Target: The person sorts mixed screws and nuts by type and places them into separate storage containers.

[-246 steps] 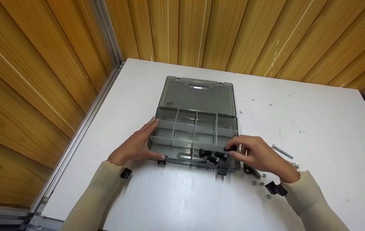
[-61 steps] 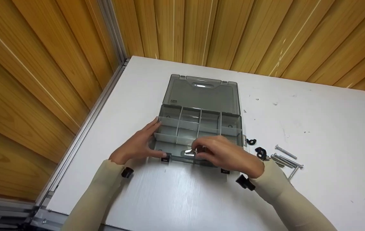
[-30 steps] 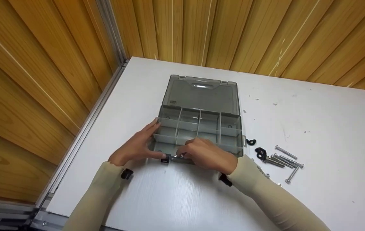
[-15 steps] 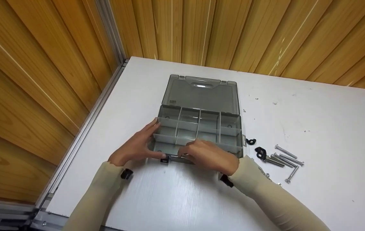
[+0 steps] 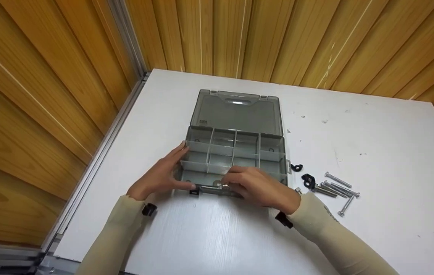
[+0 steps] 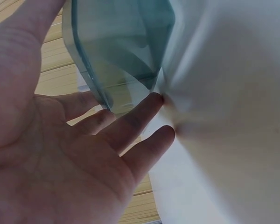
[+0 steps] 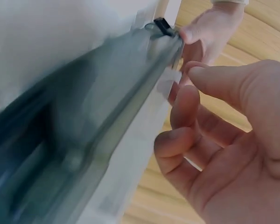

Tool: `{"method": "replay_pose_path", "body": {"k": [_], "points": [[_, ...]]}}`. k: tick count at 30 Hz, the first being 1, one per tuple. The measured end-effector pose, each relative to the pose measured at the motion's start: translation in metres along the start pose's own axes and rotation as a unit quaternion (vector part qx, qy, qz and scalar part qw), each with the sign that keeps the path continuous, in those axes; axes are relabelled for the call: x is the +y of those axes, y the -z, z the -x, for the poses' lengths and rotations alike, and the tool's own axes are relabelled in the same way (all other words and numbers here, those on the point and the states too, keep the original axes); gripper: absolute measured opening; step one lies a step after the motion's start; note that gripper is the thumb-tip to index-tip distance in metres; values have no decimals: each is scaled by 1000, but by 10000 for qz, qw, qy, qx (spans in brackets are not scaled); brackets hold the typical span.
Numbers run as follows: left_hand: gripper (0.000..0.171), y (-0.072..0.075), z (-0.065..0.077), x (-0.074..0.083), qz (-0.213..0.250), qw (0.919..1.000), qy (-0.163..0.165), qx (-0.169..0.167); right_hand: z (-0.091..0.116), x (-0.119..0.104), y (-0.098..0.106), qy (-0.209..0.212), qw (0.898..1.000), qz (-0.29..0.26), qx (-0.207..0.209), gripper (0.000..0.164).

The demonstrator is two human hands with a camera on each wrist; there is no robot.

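Note:
A smoky clear organizer box (image 5: 236,114) lies with its lid laid back. My left hand (image 5: 157,177) rests at the box's left front corner, thumb on the front edge beside a black latch (image 5: 194,191). Its fingers (image 6: 135,119) are fairly straight against the box side in the left wrist view. A silver bolt (image 5: 210,187) lies along the front wall of the front left compartment. Just right of the bolt head is my right hand (image 5: 258,187), fingers loosely bent. In the right wrist view, nothing shows between its fingertips. This hand covers most of the front right compartment.
Several silver bolts (image 5: 338,179) lie in a loose group on the white table (image 5: 392,172), right of the box. Two small black curved pieces (image 5: 297,167) sit nearer the box. Wood-panelled walls (image 5: 262,38) stand behind and to the left.
Dark bolts were handled into the front right compartment earlier. A shiny silver piece was then brought to the front left compartment. Lately my right hand moved right, away from the bolt; the left stayed.

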State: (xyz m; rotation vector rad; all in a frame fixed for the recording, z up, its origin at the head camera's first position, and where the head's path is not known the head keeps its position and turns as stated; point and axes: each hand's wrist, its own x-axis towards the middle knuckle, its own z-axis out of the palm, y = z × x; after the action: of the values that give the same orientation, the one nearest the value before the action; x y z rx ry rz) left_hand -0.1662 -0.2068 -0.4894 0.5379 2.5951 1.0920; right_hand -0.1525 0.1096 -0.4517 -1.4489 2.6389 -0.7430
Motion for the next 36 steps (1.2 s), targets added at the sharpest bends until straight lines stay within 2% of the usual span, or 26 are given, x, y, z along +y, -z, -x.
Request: {"method": "replay_pose_path", "body": {"k": [4,9,16,28,36], "points": [[121,0,0,0,14,10000,-34,52,24,15,11,-72,9988,26,476,17],[125,0,0,-1,63,9999,26,88,59,39,26,-409,9938,58,1029,24],[130,-2,0,-2,195,9997,63,95,109,64,36,-849,9849,320,1476,31],[131,-1,0,-2,263,9996,-30,123,173,81,41,-2013,9690,733,1232,29],[129,-1,0,-2,326,9994,22,91,191,83,36,-2376,9626,641,1136,39]]}}
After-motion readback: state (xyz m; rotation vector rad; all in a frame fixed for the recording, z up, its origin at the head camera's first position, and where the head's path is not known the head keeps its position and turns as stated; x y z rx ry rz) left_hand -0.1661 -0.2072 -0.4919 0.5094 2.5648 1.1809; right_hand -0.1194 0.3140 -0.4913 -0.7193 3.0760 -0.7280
